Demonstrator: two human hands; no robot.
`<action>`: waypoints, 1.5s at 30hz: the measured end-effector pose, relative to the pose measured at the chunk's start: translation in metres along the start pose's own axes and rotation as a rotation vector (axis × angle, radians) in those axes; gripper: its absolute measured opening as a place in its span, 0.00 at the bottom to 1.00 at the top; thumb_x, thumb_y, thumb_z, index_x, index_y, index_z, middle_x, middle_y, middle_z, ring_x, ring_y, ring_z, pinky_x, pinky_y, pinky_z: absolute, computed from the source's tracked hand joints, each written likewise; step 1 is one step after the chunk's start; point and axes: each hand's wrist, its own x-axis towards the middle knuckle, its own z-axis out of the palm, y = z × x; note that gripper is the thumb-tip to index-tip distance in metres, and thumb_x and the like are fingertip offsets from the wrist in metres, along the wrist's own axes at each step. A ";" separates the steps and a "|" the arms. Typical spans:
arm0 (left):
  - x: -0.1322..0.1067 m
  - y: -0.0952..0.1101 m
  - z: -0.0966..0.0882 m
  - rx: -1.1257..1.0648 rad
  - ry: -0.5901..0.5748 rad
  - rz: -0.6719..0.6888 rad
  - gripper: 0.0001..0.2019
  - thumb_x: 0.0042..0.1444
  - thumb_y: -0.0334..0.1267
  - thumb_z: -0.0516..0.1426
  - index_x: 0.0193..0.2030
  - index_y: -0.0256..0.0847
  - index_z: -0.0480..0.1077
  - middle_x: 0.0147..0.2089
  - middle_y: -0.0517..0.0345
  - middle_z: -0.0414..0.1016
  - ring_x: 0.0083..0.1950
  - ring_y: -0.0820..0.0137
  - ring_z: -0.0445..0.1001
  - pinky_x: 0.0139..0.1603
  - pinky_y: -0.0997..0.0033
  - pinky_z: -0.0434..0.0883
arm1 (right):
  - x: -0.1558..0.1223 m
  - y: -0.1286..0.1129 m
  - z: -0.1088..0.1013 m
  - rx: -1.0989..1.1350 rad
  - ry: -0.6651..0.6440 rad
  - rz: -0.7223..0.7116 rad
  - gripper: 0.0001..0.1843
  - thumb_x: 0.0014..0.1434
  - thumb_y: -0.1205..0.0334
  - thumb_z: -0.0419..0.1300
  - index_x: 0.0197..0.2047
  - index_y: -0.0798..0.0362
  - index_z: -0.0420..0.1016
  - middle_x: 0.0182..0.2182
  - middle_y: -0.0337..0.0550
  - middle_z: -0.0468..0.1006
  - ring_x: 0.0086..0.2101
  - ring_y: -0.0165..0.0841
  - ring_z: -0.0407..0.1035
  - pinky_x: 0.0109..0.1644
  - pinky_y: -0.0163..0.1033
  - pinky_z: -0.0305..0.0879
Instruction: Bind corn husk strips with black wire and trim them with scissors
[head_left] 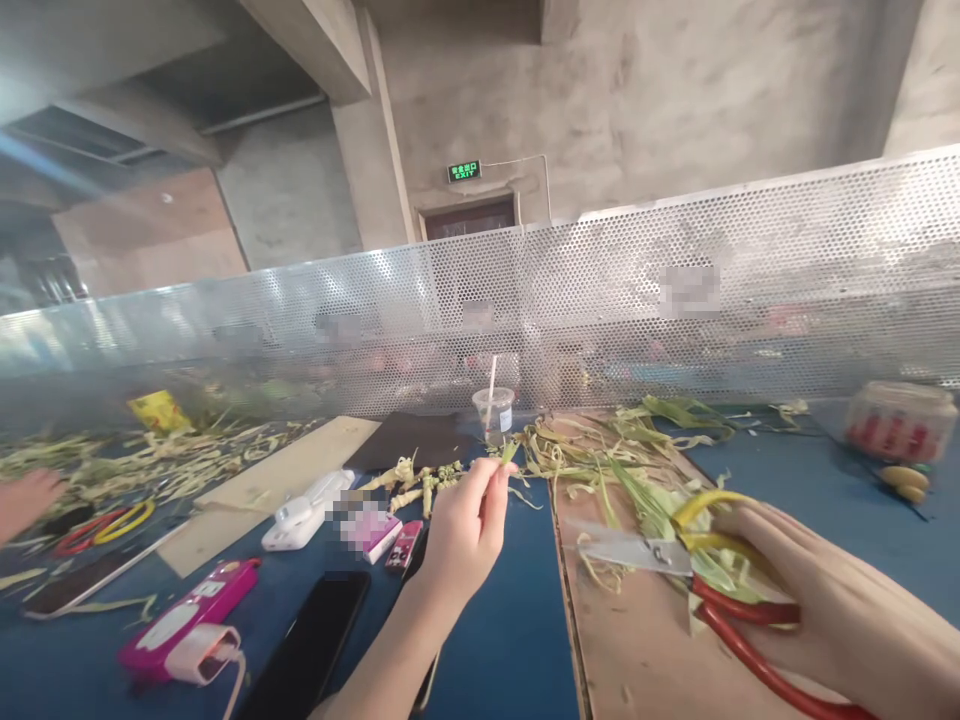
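Note:
My left hand is raised over the blue table, its fingers pinched on a small green stem piece. My right hand rests on a wooden board and grips scissors with red and yellow handles; the blades point left and look nearly closed. Green leaf strips lie under and beside the scissors. A heap of pale green husk trimmings covers the far end of the board. A few cut stem pieces lie on the table just beyond my left hand.
A black phone, a pink device with a cable, a white gadget and small packets lie at the left. A plastic cup with a straw stands by the perforated metal screen. Another person's hand is at far left.

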 end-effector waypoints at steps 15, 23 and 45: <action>-0.035 0.012 0.038 -0.131 -0.080 -0.057 0.10 0.59 0.33 0.47 0.31 0.40 0.68 0.19 0.63 0.58 0.18 0.76 0.57 0.22 0.76 0.54 | 0.000 -0.082 0.080 0.810 -0.212 0.135 0.20 0.48 0.58 0.57 0.43 0.39 0.53 0.31 0.36 0.70 0.32 0.41 0.70 0.35 0.44 0.70; -0.040 0.014 0.038 -0.100 -0.039 -0.004 0.11 0.57 0.29 0.49 0.41 0.42 0.70 0.17 0.65 0.60 0.17 0.75 0.62 0.23 0.77 0.60 | -0.006 -0.075 0.086 0.984 -0.169 0.223 0.22 0.45 0.55 0.59 0.44 0.33 0.57 0.30 0.36 0.67 0.32 0.42 0.68 0.35 0.45 0.70; -0.022 0.010 0.027 -0.323 -0.344 -0.269 0.10 0.60 0.38 0.46 0.32 0.40 0.64 0.16 0.66 0.56 0.18 0.75 0.59 0.21 0.76 0.57 | -0.002 -0.071 0.075 0.811 -0.228 0.079 0.19 0.48 0.65 0.58 0.42 0.49 0.55 0.32 0.38 0.67 0.32 0.32 0.65 0.36 0.36 0.66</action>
